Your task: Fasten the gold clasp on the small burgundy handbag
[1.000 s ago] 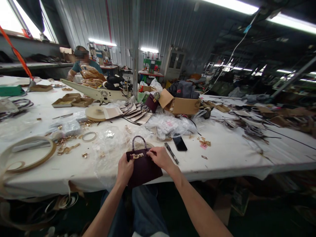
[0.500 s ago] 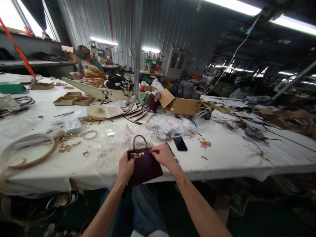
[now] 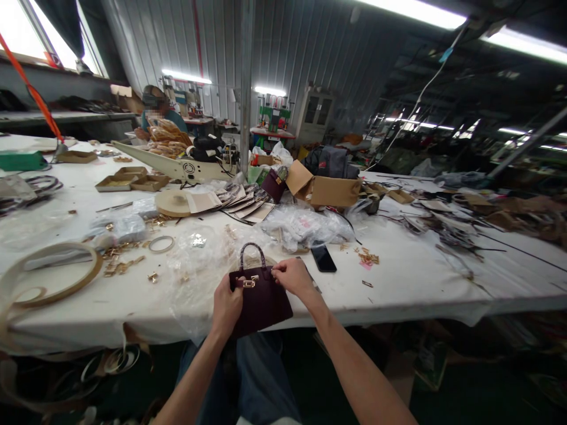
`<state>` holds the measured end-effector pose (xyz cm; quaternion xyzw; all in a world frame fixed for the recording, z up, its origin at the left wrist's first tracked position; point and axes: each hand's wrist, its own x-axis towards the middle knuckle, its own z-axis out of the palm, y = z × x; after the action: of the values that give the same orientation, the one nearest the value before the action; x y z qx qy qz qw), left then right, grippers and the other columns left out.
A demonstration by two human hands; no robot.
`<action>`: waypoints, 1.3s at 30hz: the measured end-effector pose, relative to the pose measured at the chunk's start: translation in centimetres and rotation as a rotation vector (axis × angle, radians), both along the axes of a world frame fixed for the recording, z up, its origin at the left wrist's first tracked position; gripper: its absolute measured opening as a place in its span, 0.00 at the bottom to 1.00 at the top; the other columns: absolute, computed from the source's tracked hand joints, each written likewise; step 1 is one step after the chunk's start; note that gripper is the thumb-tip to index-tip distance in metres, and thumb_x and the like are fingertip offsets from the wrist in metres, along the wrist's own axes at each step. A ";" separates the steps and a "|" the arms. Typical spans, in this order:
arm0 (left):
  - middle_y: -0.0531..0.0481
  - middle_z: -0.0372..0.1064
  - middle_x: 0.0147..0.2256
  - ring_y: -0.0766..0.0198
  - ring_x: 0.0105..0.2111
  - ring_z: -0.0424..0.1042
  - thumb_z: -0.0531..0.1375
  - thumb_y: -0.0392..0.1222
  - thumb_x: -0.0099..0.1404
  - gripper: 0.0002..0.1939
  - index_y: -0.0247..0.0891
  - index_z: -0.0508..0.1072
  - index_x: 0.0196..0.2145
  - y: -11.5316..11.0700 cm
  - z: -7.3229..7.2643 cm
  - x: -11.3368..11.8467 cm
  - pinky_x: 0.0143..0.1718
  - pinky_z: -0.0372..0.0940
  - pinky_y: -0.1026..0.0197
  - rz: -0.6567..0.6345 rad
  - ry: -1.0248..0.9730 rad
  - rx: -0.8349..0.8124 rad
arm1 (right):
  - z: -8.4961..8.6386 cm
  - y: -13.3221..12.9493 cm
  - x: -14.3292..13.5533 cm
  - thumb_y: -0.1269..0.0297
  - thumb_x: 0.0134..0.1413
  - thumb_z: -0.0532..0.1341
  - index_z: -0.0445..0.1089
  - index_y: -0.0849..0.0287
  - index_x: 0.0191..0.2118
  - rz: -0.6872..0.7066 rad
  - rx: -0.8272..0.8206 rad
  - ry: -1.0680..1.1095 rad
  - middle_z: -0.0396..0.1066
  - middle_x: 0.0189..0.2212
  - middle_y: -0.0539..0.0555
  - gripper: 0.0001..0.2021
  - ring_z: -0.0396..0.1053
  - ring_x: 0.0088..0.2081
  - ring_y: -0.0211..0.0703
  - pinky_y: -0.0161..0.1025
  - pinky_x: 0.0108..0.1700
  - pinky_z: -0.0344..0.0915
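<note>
A small dark maroon handbag [image 3: 261,307] leans at the table's front edge, its arched handle [image 3: 252,245] standing up. Across its upper front sits a gold clasp [image 3: 250,283]. My left hand [image 3: 227,304] is closed on the bag's left side, thumb and fingers at the strap end beside the clasp. At the upper right corner, my right hand [image 3: 292,276] pinches with thumb and forefinger; a tiny gold glint shows at the fingertips, but what they hold is too small to make out. Behind the bag lies crumpled clear plastic [image 3: 186,289].
To the right lie a black phone [image 3: 323,258] and small gold fittings [image 3: 368,258]. Rolls of tape [image 3: 95,262] and more gold hardware [image 3: 124,265] are on the left. A cardboard box [image 3: 334,192] stands behind. A co-worker [image 3: 162,115] sits at the far left.
The bag and both hands have stayed nearly in place, shifting very slightly down in view. The clasp's turning piece looks a little differently angled. The co-worker's head has moved slightly.
</note>
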<state>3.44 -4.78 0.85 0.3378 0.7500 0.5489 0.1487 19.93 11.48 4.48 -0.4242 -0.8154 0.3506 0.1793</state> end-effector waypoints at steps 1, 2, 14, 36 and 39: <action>0.44 0.83 0.38 0.47 0.41 0.79 0.59 0.54 0.73 0.13 0.44 0.78 0.38 0.0 0.0 0.1 0.47 0.70 0.49 0.000 -0.001 0.003 | 0.0 -0.1 -0.1 0.72 0.65 0.71 0.90 0.58 0.37 -0.006 0.015 -0.004 0.86 0.28 0.55 0.08 0.86 0.35 0.50 0.37 0.39 0.72; 0.44 0.83 0.38 0.47 0.41 0.79 0.60 0.54 0.73 0.13 0.44 0.78 0.38 -0.1 0.1 0.1 0.48 0.70 0.49 -0.002 -0.002 0.007 | 0.0 -0.3 -0.2 0.72 0.65 0.71 0.90 0.58 0.38 -0.013 0.032 -0.008 0.87 0.30 0.56 0.08 0.86 0.36 0.50 0.37 0.41 0.72; 0.45 0.82 0.39 0.46 0.42 0.79 0.61 0.54 0.76 0.13 0.45 0.79 0.42 -0.5 0.3 1.2 0.47 0.70 0.50 0.014 0.032 0.048 | 0.2 -0.5 -1.5 0.76 0.62 0.69 0.89 0.59 0.33 0.022 0.088 -0.118 0.87 0.32 0.61 0.10 0.84 0.37 0.50 0.38 0.42 0.70; 0.47 0.83 0.40 0.47 0.43 0.81 0.61 0.50 0.77 0.11 0.46 0.81 0.46 -0.5 1.0 2.0 0.46 0.71 0.52 0.009 0.055 0.044 | 0.6 1.1 -1.4 0.77 0.56 0.72 0.85 0.57 0.28 0.092 -0.002 -0.130 0.85 0.29 0.56 0.09 0.82 0.36 0.48 0.37 0.42 0.68; 0.46 0.83 0.40 0.47 0.43 0.80 0.61 0.51 0.77 0.11 0.46 0.81 0.46 -0.5 1.0 2.0 0.46 0.71 0.51 0.015 0.054 0.046 | 0.0 1.7 -1.5 0.77 0.58 0.71 0.85 0.59 0.29 0.068 -0.093 -0.124 0.83 0.25 0.55 0.09 0.81 0.30 0.46 0.36 0.36 0.68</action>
<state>5.43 -5.32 1.82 0.3504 0.7435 0.5576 0.1166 18.41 13.17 4.49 -0.4253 -0.8216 0.3671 0.0964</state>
